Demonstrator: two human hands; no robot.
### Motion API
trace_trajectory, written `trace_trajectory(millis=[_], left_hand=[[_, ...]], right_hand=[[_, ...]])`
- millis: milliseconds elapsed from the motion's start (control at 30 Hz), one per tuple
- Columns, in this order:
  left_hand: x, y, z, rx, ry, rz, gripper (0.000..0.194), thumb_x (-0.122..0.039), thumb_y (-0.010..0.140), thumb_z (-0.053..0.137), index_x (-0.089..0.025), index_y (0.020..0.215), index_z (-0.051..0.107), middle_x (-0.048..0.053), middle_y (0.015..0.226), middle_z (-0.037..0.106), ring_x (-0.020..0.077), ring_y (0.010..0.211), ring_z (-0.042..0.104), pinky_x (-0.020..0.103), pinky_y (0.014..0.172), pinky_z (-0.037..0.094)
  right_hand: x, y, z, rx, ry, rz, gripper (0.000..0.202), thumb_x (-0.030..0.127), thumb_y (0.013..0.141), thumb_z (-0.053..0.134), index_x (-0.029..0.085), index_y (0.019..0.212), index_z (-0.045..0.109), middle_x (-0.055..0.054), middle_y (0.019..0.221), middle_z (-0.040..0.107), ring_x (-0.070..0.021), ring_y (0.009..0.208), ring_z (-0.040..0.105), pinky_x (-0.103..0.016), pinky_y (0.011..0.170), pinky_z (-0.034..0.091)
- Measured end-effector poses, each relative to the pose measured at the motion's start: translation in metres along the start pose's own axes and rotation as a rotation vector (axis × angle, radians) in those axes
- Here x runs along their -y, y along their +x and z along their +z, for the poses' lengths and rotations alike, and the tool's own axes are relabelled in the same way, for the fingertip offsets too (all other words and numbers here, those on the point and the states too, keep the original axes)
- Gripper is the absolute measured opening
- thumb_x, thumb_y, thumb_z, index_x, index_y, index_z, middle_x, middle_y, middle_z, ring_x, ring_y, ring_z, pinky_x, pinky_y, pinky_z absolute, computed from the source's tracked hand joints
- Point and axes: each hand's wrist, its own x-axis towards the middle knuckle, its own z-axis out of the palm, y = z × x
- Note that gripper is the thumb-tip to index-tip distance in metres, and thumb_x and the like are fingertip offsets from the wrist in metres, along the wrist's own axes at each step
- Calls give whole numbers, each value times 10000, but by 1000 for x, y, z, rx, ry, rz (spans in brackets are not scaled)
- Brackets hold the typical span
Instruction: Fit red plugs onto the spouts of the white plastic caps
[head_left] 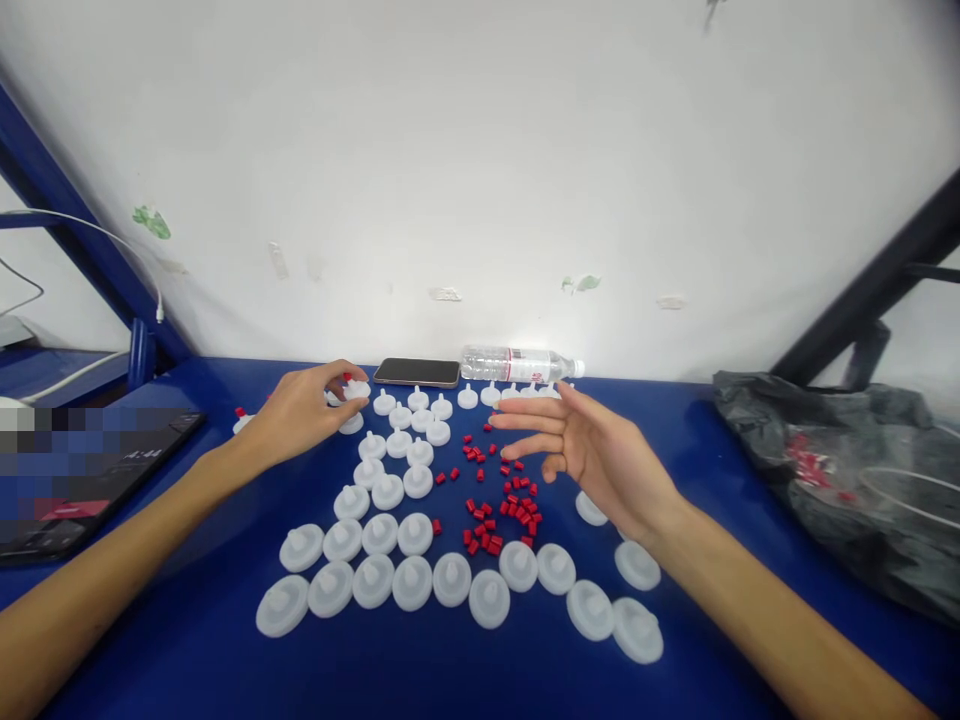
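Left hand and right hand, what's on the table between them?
In the head view, white discs and some little red caps lie between the left hand and the right hand.

Bright, soft light; far white painted wall (465, 190) palest mid-span, corners dimmer (wide-lens stretch, left and right edges).

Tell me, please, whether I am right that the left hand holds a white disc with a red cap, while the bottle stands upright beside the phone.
Not quite: the head view shows the bottle lying on its side beside the phone. The left hand does hold a white disc with a red cap.
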Motion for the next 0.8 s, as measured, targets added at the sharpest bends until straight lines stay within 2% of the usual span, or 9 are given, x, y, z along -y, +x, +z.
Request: trace_trajectory(millis=[233, 367, 500, 600, 800], left_hand=[[5, 1, 8, 65, 73, 13, 476, -483, 771, 582, -248, 1157, 731, 63, 952, 804, 301, 851, 749, 360, 790, 522], [11, 0, 7, 84, 126, -11, 515, -442, 763, 572, -244, 1214, 720, 78, 925, 799, 328, 833, 742, 374, 733, 500], [14, 0, 5, 85, 155, -22, 436, -422, 743, 581, -264, 1118, 737, 76, 903, 798, 342, 804, 731, 381, 704, 486], [12, 0, 4, 74, 145, -13, 379, -464, 771, 585, -273, 1063, 732, 76, 925, 798, 336, 827, 730, 378, 711, 489], [3, -1, 7, 99, 81, 39, 397, -535, 809, 561, -268, 1053, 726, 60, 858, 783, 306, 832, 739, 363, 760, 519]], right_hand=[[2, -1, 3, -8, -7, 20, 505, 435, 1114, 418, 182, 1103, 856, -127, 1193, 824, -153, 813, 794, -173, 577, 528], [2, -1, 3, -10, -22, 10, 481, 445, 1099, 459, 183, 1070, 861, -122, 1152, 834, -138, 754, 777, -170, 553, 509], [1, -1, 4, -40, -31, -2, 450, 422, 1088, 488, 180, 1031, 863, -112, 1089, 845, -125, 700, 760, -164, 533, 496], [1, 0, 4, -70, -21, 4, 480, 407, 1103, 448, 172, 1035, 860, -119, 1108, 843, -133, 734, 775, -165, 544, 509], [0, 2, 3, -129, 27, 29, 517, 372, 1116, 403, 154, 1009, 859, -141, 1107, 843, -171, 887, 813, -188, 643, 572]])
